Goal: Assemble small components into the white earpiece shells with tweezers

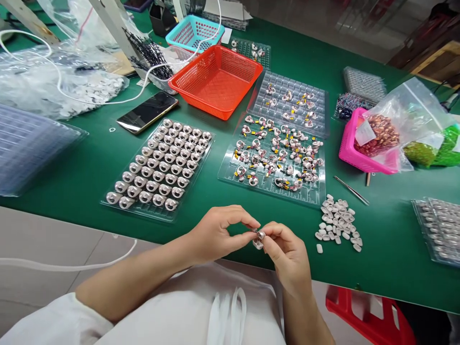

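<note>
Near the table's front edge, my left hand (223,233) and my right hand (289,249) meet at a small silvery part (258,241). The right thumb and fingers pinch it. My left thumb and index finger close on its left side, where a tiny piece is too small to make out. Left of my hands lies a clear tray (163,214) with rows of silvery rounded parts (151,186). Ahead, another clear tray (230,177) carries white ring-like parts with yellow and red bits (282,154). A loose pile of small white caps (338,220) sits to the right.
A red basket (219,81), a blue basket (196,31) and a phone (147,111) are farther back. On the right are tweezers (351,190), a pink basket (348,143) with bags, and stacked trays (438,230). A white cable (108,101) crosses the back left.
</note>
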`<action>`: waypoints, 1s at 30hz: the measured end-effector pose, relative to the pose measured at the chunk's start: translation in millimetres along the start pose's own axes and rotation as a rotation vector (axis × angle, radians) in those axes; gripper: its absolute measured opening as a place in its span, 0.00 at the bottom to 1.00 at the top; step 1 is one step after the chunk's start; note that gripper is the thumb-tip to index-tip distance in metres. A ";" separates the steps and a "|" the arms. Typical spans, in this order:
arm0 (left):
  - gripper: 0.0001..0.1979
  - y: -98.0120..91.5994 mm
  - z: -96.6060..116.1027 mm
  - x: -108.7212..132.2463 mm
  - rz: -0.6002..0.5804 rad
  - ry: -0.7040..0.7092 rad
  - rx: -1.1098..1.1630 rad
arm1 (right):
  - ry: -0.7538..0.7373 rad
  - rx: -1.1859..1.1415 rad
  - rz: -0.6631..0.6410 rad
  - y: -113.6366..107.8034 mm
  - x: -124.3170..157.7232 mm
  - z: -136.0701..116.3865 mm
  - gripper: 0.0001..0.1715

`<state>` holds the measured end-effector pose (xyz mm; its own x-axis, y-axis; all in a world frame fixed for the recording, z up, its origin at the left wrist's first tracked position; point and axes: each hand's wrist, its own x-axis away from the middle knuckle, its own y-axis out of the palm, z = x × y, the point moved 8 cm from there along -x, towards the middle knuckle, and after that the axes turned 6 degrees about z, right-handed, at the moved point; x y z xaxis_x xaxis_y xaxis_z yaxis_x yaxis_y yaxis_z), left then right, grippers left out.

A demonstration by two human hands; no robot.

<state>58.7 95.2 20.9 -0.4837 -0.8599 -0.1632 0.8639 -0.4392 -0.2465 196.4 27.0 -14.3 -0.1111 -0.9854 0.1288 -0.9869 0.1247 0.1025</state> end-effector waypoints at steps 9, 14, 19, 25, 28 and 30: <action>0.09 1.6 14.6 0.1 0.056 0.229 -0.166 | -0.220 0.310 0.037 -0.6 2.2 -21.0 0.06; 0.07 -0.9 5.0 -1.1 0.085 0.053 -0.096 | -0.397 0.503 0.138 2.8 7.0 -33.1 0.10; 0.07 -2.0 -6.2 0.2 0.124 -0.167 -0.014 | -0.457 0.571 0.256 7.6 12.2 -32.8 0.11; 0.08 -1.7 -13.8 4.9 0.168 -0.304 0.057 | -0.540 0.642 0.342 11.6 18.7 -31.5 0.14; 0.08 0.6 -17.6 6.6 0.168 -0.364 0.103 | -0.565 0.691 0.344 13.0 18.4 -32.7 0.14; 0.08 1.5 -18.3 7.1 0.172 -0.379 0.115 | -0.588 0.702 0.341 14.2 18.4 -34.3 0.15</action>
<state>54.0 93.3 1.9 -0.2640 -0.9485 0.1751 0.9479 -0.2887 -0.1348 184.4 14.6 23.4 -0.2560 -0.8334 -0.4897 -0.7148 0.5043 -0.4846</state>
